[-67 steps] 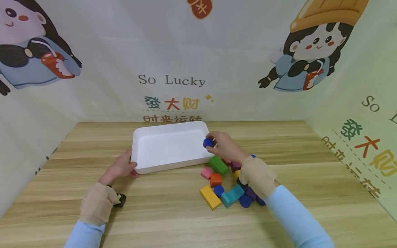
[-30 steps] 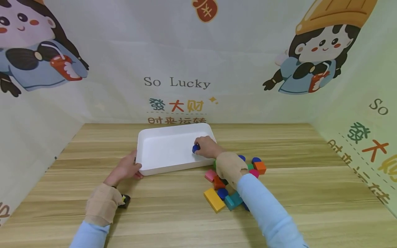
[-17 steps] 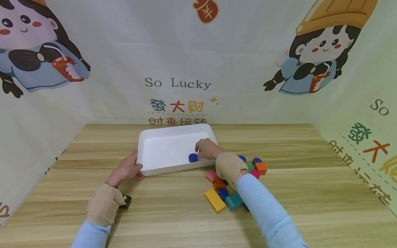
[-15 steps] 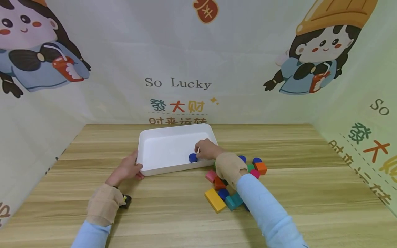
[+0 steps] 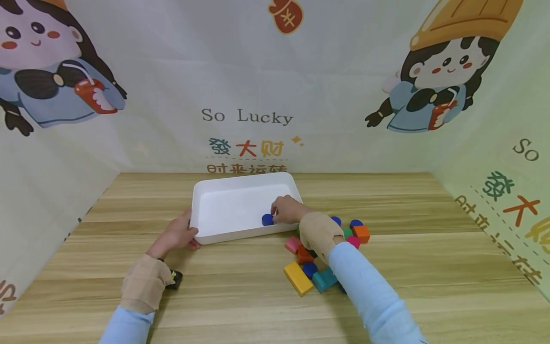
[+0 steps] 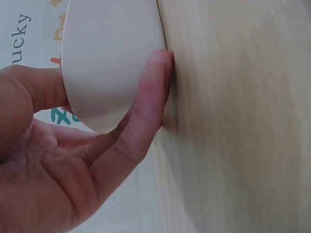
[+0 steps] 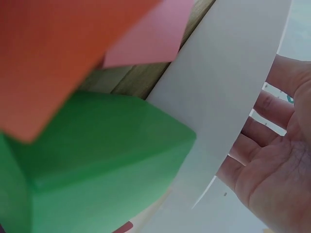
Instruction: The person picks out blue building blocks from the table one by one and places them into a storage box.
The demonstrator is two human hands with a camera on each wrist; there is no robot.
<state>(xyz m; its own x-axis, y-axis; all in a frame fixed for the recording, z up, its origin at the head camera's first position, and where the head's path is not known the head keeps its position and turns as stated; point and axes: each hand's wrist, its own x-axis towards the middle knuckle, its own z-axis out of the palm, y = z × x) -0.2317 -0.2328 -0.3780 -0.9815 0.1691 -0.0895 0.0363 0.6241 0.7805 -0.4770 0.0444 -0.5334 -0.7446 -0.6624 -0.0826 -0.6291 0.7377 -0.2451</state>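
Note:
A shallow white tray sits on the wooden table. My left hand grips its near left corner; in the left wrist view the thumb is over the rim and the fingers lie against the outer wall, low by the table. Inside the tray, near its front right, a blue cylinder block rests on the floor. My right hand reaches over the right end of the tray, relaxed fingertips right beside the cylinder. In the right wrist view the tray wall hides those fingertips and the cylinder.
Right of the tray lies a loose pile of blocks, partly under my right forearm: yellow, teal, pink, orange and several blue round ones. A green block is close against the tray wall. Printed cloth stands behind.
My right hand has carried the blue cylinder from above the tray's right edge into the tray and let go of it there. My left hand has kept its grip on the corner.

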